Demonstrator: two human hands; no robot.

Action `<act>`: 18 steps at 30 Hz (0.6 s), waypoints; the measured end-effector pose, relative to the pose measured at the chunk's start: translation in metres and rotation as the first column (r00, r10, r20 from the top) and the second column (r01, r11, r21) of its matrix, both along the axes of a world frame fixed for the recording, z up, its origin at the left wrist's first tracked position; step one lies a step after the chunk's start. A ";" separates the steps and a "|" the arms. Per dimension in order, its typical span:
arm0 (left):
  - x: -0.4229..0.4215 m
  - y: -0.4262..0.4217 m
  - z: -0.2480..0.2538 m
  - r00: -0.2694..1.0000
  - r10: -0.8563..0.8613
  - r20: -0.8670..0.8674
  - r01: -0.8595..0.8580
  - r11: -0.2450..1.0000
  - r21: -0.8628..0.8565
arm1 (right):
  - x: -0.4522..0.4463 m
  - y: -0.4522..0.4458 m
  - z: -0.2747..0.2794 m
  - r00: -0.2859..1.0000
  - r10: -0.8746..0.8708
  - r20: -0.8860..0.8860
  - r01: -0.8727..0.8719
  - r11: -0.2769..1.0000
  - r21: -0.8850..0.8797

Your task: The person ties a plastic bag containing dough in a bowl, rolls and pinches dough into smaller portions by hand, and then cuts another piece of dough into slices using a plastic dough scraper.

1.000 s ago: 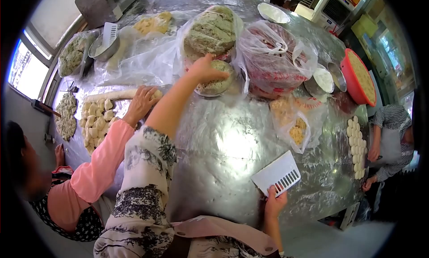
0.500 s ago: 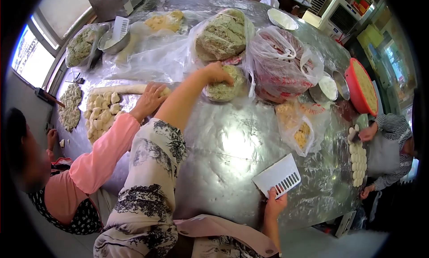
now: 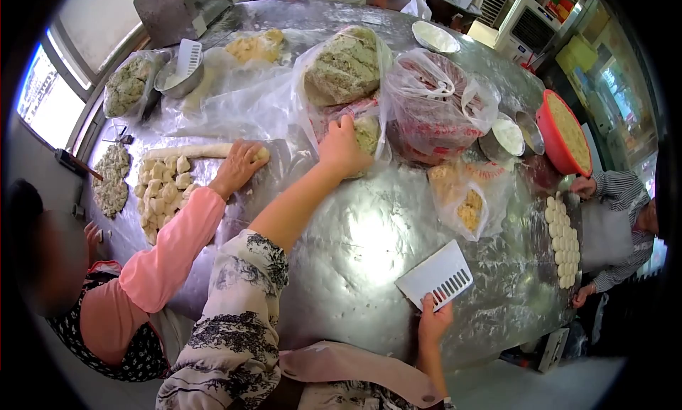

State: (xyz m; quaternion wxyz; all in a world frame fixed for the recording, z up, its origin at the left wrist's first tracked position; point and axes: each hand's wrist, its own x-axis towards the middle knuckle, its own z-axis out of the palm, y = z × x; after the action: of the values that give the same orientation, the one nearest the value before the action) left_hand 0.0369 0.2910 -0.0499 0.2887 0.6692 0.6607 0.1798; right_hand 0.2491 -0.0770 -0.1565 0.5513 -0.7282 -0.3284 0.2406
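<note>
Well, in the head-worn view the person's left hand (image 3: 344,151) reaches out over the shiny grey metal table (image 3: 341,282), bent over a small round lump of greenish speckled dough (image 3: 367,133). The hand covers much of it, and I can't tell whether the fingers grip it or merely rest there, nor whether the lump sits inside or under the clear plastic bag (image 3: 381,90) around it. Just behind, in that bag, rises a far bigger mound of similar greenish dough (image 3: 343,65); something reddish between the two is too crumpled to make out.

The right hand (image 3: 435,320), nearer the body, grasps a flat white plastic scraper with a row of slots (image 3: 425,271) by its near edge; whether the scraper touches the metal is unclear.

Alongside, a co-worker's pink-sleeved hand (image 3: 240,170) lies on a long pale dough rope (image 3: 188,152), its forearm partly hiding a heap of cut pale pieces (image 3: 160,190). Opposite, a striped-sleeved person (image 3: 616,229), cut off by the dark lens border, stands beside rows of small pale dough rounds (image 3: 564,243).
</note>
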 end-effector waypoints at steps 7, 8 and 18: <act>0.007 -0.011 0.002 0.996 0.087 -0.008 -0.084 0.977 0.194 | -0.002 0.002 0.009 0.999 0.003 0.044 -0.003 1.000 -0.010; 0.006 -0.012 0.001 0.997 0.081 -0.002 -0.079 0.977 0.201 | -0.002 0.002 0.007 1.000 -0.016 0.024 0.016 1.000 0.001; -0.025 -0.066 -0.023 0.919 0.205 0.337 -0.299 0.919 0.256 | -0.001 0.000 0.001 0.996 -0.029 0.086 0.027 0.999 0.023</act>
State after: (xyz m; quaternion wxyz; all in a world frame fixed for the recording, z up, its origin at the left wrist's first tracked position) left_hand 0.0121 0.2247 -0.0724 0.2549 0.5781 0.6544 0.4154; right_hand 0.2481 -0.0770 -0.1558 0.5478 -0.7365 -0.3442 0.1975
